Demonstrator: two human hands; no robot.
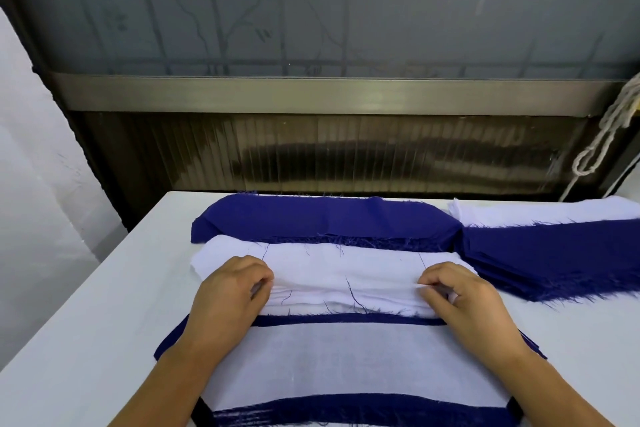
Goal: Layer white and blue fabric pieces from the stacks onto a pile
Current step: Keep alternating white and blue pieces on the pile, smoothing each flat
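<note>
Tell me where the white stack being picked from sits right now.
The white stack lies mid-table in the head view, between the blue stack behind it and the pile in front. The left hand and right hand pinch its top piece.

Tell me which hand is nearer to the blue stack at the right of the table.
The right hand. It pinches the white stack at its right end, just left of the blue stack. The left hand pinches the white stack's left end, farther off.
</note>
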